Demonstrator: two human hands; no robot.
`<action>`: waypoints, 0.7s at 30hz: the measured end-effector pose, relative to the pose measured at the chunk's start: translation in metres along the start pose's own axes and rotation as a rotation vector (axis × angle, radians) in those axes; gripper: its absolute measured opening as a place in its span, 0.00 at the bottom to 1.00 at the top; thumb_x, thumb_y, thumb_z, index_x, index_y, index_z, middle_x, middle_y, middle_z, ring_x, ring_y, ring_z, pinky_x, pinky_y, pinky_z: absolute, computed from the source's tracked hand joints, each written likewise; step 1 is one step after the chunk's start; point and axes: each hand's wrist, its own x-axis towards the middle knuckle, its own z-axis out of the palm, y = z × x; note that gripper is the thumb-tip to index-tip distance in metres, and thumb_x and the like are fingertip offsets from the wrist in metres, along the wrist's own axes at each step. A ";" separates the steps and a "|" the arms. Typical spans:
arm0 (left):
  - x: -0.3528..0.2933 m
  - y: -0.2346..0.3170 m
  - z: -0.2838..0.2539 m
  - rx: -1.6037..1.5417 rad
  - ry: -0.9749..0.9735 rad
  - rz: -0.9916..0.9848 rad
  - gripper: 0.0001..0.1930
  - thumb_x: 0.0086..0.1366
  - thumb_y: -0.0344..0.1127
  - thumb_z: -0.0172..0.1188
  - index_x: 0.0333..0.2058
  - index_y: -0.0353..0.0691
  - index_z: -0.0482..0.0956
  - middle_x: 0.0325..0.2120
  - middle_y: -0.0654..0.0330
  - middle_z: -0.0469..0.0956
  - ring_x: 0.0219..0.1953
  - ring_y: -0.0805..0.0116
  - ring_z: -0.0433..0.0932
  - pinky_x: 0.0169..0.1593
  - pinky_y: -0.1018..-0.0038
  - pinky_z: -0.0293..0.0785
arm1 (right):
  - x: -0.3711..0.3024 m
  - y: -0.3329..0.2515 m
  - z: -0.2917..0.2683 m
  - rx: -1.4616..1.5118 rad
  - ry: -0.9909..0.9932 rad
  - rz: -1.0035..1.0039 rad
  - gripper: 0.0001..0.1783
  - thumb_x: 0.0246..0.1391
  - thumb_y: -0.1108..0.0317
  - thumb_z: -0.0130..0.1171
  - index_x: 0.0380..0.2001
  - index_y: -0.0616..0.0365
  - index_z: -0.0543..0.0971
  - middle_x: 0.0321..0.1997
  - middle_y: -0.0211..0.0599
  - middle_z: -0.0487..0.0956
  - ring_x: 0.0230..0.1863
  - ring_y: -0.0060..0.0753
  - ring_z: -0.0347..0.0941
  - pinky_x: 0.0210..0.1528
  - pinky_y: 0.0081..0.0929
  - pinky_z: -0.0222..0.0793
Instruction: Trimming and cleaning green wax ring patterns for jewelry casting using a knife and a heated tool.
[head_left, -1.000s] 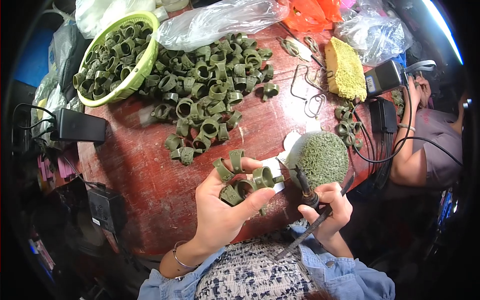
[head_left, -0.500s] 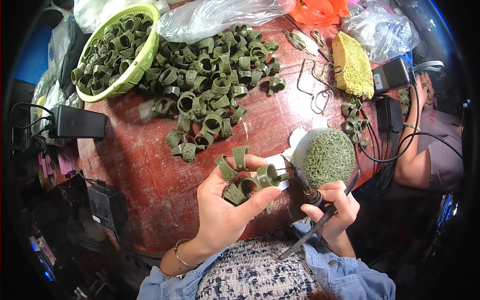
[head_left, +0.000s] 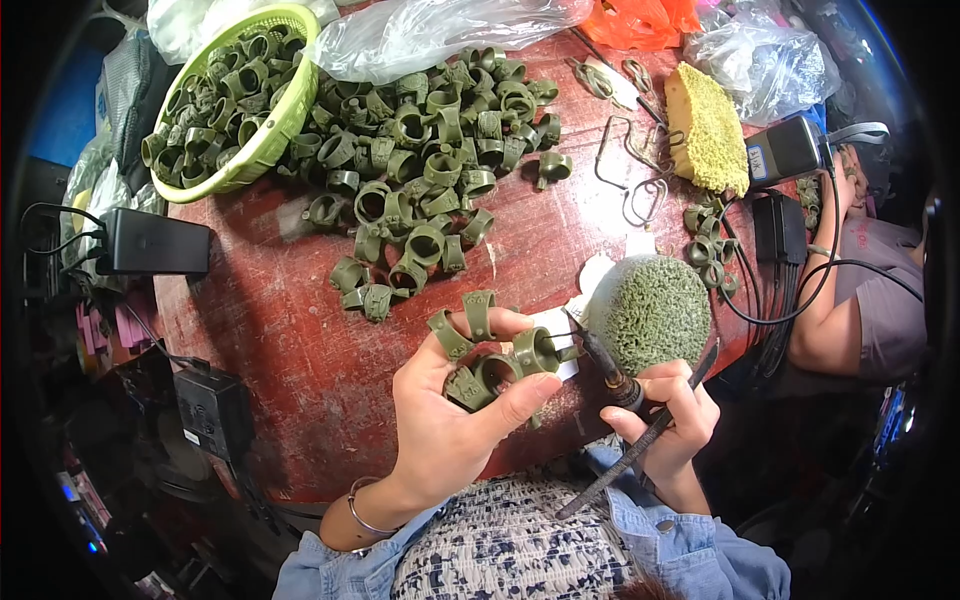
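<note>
Several olive-green wax rings are in my left hand (head_left: pixel 445 430). Two ring bands (head_left: pixel 479 317) are looped over its fingers, and a ring (head_left: pixel 536 351) is pinched near the thumb tip. My right hand (head_left: pixel 678 425) is closed round a dark wax pen (head_left: pixel 614 375) with a thin wire-like tip. That tip reaches to the pinched ring's right side; whether it touches cannot be made out. A long dark file-like stick (head_left: pixel 635 455) also lies in the right hand, slanting down toward my lap. Right of the pen stands a round block with a rough green top (head_left: pixel 662 315).
A heap of green rings (head_left: pixel 425 165) covers the red table's far middle, beside a tilted lime-green basket (head_left: pixel 290 130) of more rings. To the right are a yellow sponge block (head_left: pixel 708 135), bent wires (head_left: pixel 612 165), black power boxes (head_left: pixel 785 152) with cables, and another person's arm (head_left: pixel 825 300).
</note>
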 end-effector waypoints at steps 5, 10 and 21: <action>0.001 -0.002 0.000 0.020 -0.001 0.022 0.18 0.50 0.25 0.62 0.40 0.34 0.69 0.29 0.62 0.74 0.27 0.80 0.73 0.26 0.88 0.66 | 0.000 -0.001 0.000 -0.006 -0.006 0.011 0.24 0.26 0.56 0.72 0.21 0.60 0.72 0.20 0.36 0.72 0.17 0.31 0.70 0.18 0.20 0.66; 0.002 -0.002 0.000 0.031 0.004 0.044 0.18 0.51 0.26 0.61 0.41 0.33 0.67 0.27 0.60 0.74 0.24 0.77 0.75 0.17 0.89 0.64 | 0.000 0.000 0.000 0.003 -0.004 0.011 0.24 0.26 0.56 0.72 0.21 0.60 0.72 0.20 0.37 0.72 0.17 0.31 0.70 0.18 0.20 0.66; 0.002 -0.003 0.000 0.029 -0.005 0.056 0.19 0.51 0.25 0.61 0.41 0.33 0.67 0.27 0.59 0.74 0.24 0.77 0.75 0.17 0.89 0.63 | 0.000 -0.001 -0.001 0.008 -0.010 0.016 0.24 0.26 0.56 0.72 0.22 0.60 0.72 0.20 0.37 0.72 0.17 0.31 0.70 0.19 0.20 0.66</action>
